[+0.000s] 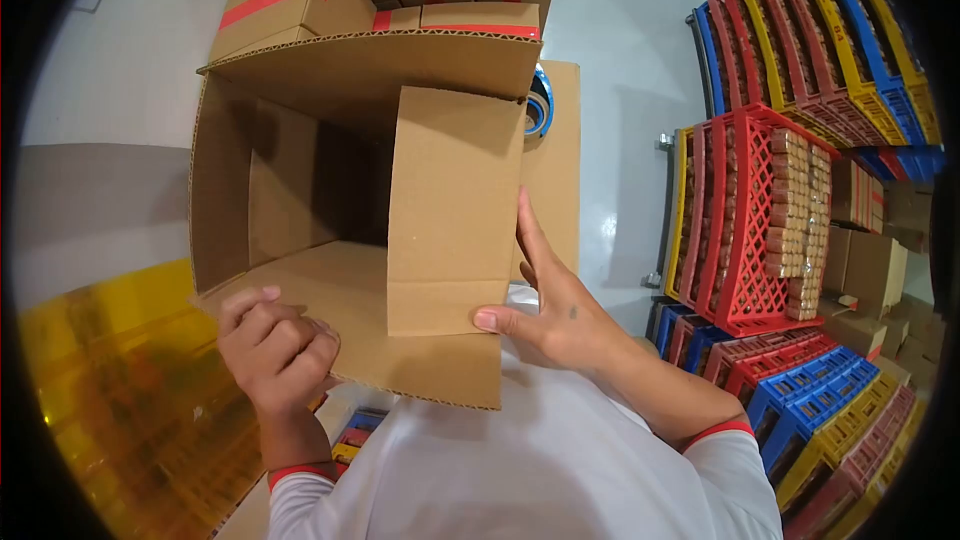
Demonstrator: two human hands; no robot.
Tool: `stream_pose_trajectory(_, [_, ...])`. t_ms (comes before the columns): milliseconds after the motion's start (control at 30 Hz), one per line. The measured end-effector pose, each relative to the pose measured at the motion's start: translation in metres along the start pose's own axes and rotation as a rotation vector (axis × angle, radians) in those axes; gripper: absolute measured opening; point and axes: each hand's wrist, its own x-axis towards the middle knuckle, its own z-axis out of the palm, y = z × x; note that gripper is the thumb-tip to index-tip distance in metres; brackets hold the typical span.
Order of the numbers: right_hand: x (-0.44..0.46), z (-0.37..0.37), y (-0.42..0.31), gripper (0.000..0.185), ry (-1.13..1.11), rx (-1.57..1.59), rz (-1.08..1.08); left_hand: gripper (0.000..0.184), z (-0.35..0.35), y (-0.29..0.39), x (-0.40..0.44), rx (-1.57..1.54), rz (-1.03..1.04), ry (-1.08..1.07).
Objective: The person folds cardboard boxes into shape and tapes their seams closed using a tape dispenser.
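Note:
An open cardboard box (320, 255) is tipped toward me, its dark inside showing and its flaps spread. My left hand (275, 340) has its fingers curled over the near flap at the box's lower left corner. At the right side, my right hand (560, 315) grips the box, thumb on the lower corner of the folded-in side flap (455, 210) and fingers stretched along the outer wall. Just beyond that wall a roll of blue tape (541, 105) is partly hidden by the box. The box's bottom and deeper interior are in shadow.
Taped cartons (275, 5) with red strips are stacked behind the box. To the right, a red crate (750, 220) holds rows of wrapped goods among several stacked coloured crates (815, 390). A yellow translucent sheet (120, 390) hangs at lower left. Grey floor (620, 70) shows between.

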Motion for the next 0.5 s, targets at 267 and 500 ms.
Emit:
stream_pose_trajectory(267, [0.000,0.012,-0.004,0.115,0.068,-0.008,-0.003,0.015,0.000,-0.001,0.008,-0.022,-0.006,-0.017])
stream_pose_trajectory(500, [0.008,0.004,-0.011,0.106,0.089,-0.103,-0.069,0.021,-0.004,-0.005,0.001,-0.038,-0.002,-0.068])
